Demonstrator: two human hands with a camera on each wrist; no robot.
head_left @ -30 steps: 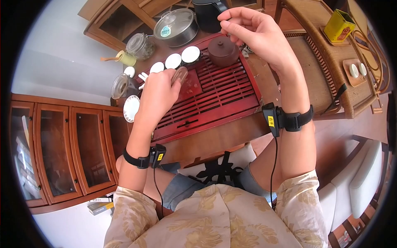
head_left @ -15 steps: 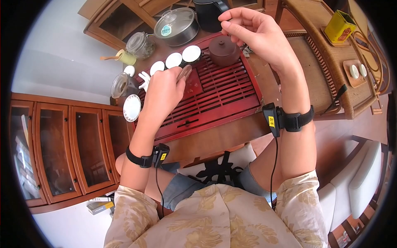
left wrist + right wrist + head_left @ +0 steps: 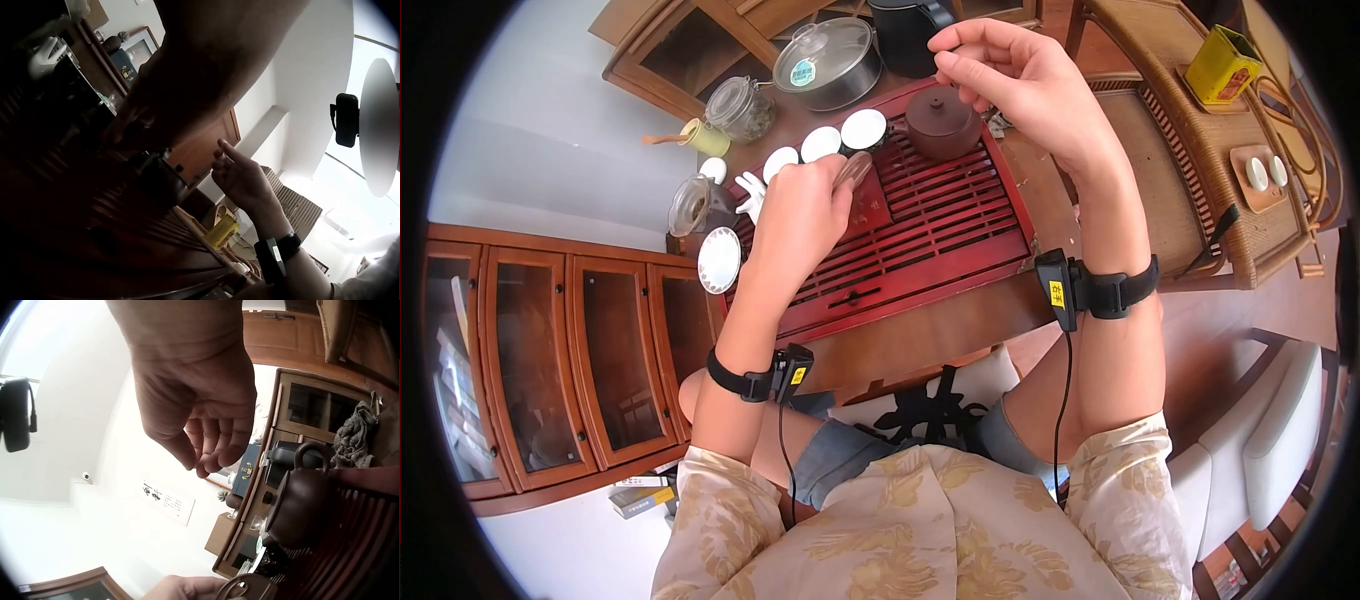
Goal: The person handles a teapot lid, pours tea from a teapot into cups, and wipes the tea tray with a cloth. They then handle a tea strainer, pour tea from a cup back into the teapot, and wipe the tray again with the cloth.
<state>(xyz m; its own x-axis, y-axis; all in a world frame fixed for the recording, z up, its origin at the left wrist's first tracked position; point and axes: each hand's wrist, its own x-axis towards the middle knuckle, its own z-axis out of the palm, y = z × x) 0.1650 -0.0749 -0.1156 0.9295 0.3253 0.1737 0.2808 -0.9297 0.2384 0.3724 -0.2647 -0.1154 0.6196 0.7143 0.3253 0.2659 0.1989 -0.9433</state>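
The left hand (image 3: 805,215) pinches a flat brown piece with rounded edges (image 3: 854,172) over the left part of the red slatted tray (image 3: 960,225); the right wrist view shows a carved curve on this brown piece (image 3: 253,589). Behind the hand stand white cups (image 3: 864,129) in a row, with a white finger-shaped object (image 3: 750,195) to its left. Raised beside and above the dark brown teapot (image 3: 941,124), the right hand (image 3: 1030,95) holds nothing, its fingers loosely bent and thumb near them. The right wrist view shows the teapot (image 3: 301,503) below this hand.
A lidded pot (image 3: 827,70), a glass jar (image 3: 740,110) and a black kettle (image 3: 908,35) stand behind the tray. At left are a glass pitcher (image 3: 690,208) and a patterned white dish (image 3: 719,260). A rattan stand (image 3: 1200,140) bears a yellow tin (image 3: 1222,66).
Carrying the brown piece, the left hand has moved a little to the right and slightly up in the head view. More of the white finger-shaped object shows. The right hand has stayed almost still.
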